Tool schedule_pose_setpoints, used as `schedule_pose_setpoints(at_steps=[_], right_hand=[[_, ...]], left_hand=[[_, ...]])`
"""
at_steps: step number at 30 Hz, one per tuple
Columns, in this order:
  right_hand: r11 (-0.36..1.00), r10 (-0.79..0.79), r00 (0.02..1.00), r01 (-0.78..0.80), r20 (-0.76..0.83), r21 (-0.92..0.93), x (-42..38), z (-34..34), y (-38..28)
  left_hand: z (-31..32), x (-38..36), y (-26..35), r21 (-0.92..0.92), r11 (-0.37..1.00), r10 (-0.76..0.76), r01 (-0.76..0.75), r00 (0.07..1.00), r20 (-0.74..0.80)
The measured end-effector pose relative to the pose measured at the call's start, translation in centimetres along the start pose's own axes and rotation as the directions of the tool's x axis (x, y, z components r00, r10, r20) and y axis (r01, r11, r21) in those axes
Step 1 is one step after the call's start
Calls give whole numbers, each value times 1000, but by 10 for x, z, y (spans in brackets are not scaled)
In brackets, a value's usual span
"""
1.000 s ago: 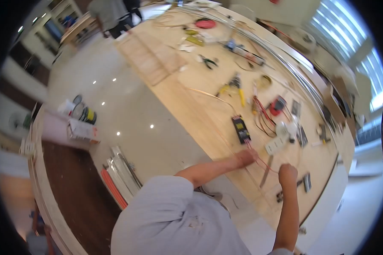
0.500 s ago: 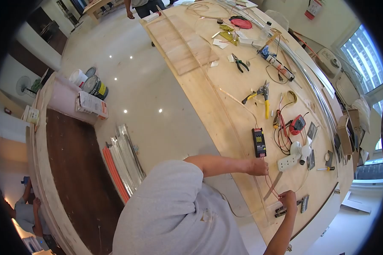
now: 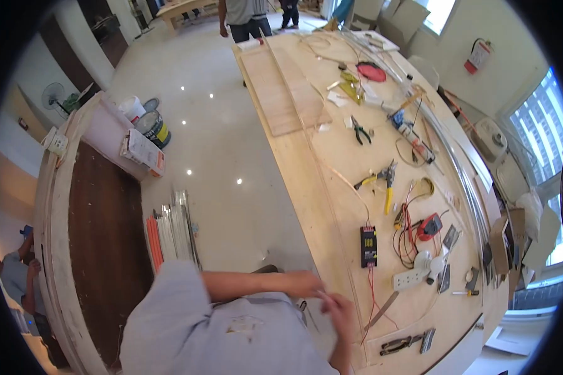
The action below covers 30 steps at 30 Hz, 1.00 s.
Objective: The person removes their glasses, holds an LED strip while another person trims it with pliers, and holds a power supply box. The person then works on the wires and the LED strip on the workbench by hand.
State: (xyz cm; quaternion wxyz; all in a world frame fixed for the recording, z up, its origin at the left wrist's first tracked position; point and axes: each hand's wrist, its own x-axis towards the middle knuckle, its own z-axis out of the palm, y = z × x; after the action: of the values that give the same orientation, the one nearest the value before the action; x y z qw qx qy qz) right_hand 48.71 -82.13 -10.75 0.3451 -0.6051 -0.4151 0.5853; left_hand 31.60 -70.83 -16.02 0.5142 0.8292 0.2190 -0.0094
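My left hand [image 3: 303,284] and my right hand [image 3: 339,311] come together in front of my body, near the table's edge. Fingers on both are closed and somewhat blurred. A thin pale piece [image 3: 322,294] shows between them, too small to name. To their right, a black LED driver [image 3: 369,246] lies on the table, its red wires [image 3: 371,300] trailing loose toward me. Pliers with a broad head [image 3: 408,343] rest nearby. A white power strip [image 3: 408,278] and a red multimeter [image 3: 429,227] lie farther right.
The plywood table [image 3: 306,181] carries yellow-handled cutters [image 3: 381,181], dark pliers [image 3: 360,130], a sealant gun [image 3: 413,139] and long metal strips [image 3: 463,169]. A person [image 3: 247,19] stands at the far end. Buckets [image 3: 151,128] and bundled tubes [image 3: 175,228] are on the left.
Both hands have moved left and toward my body, away from the driver's red wires, which now lie loose. My hands have come together. The view has shifted.
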Motion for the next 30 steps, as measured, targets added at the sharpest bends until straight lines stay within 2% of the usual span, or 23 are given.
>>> schedule_pose_setpoints(at_steps=[1,2,3,4,5,6,7,9,10,12,14,15,17,18,20,21,23,24,25,26,28,29,30], right_hand=[[996,-86,995,84,-48,-44,23,41,9],[991,-95,989,104,115,-82,34,66,-2],[986,-79,959,115,273,-118,42,85,-12],[977,-81,940,141,332,-160,47,97,-25],[965,-82,918,171,387,-201,54,110,-41],[947,-86,894,211,440,-243,65,122,-54],[967,-87,916,173,392,-189,81,130,-44],[990,-91,950,118,298,-72,125,130,2],[963,-53,960,122,277,-239,144,127,8],[871,54,980,48,192,-489,184,115,65],[906,178,983,-149,38,-397,209,123,94],[916,247,968,-247,-41,-315,221,127,134],[553,557,827,-434,-72,-711,255,137,205],[307,665,733,-444,-144,-842,274,147,213],[289,534,843,-116,59,-950,303,190,172],[261,482,860,41,167,-965,312,210,157],[317,117,933,290,340,-903,378,238,155],[383,205,940,180,273,-906,402,267,103],[528,47,984,121,171,-841,423,294,76],[555,-5,986,143,168,-819,456,317,56],[612,-145,946,316,290,-725,504,358,7],[639,-158,940,330,301,-695,526,381,-16],[665,-168,935,341,312,-665,541,401,-35]], left_hand=[[-6,-33,-39,2,987,-160,161,978,-136],[-1,-65,-105,-86,931,-365,354,906,-217],[-14,-105,-139,-110,852,-516,512,783,-348],[-7,-157,-184,-244,824,-542,512,586,-602],[30,-212,-287,-171,700,-582,693,415,-700],[24,-250,-275,-428,278,-848,860,11,-529],[28,-294,-300,-318,106,-960,942,13,-281],[52,-372,-356,-272,229,-967,935,250,45],[54,-395,-377,-253,294,-914,922,348,209],[36,-402,-398,-298,360,-913,884,400,84],[19,-398,-416,-345,427,-894,836,447,-25],[16,-396,-434,-172,460,-885,871,435,-163],[-21,-396,-419,-503,431,-883,749,237,-404],[-43,-397,-416,-595,431,-888,679,203,-412],[-99,-395,-412,-745,437,-891,505,131,-434],[-118,-397,-414,-731,502,-857,462,154,-492],[-149,-394,-416,-691,617,-782,377,197,-591],[-165,-392,-406,-689,620,-784,375,275,-556],[-192,-392,-390,-684,624,-780,378,349,-519],[-218,-392,-382,-673,634,-767,382,421,-483],[-254,-395,-390,-698,656,-682,287,622,-385],[-273,-396,-397,-716,656,-621,237,709,-334],[-295,-399,-401,-764,601,-651,235,699,-297]])
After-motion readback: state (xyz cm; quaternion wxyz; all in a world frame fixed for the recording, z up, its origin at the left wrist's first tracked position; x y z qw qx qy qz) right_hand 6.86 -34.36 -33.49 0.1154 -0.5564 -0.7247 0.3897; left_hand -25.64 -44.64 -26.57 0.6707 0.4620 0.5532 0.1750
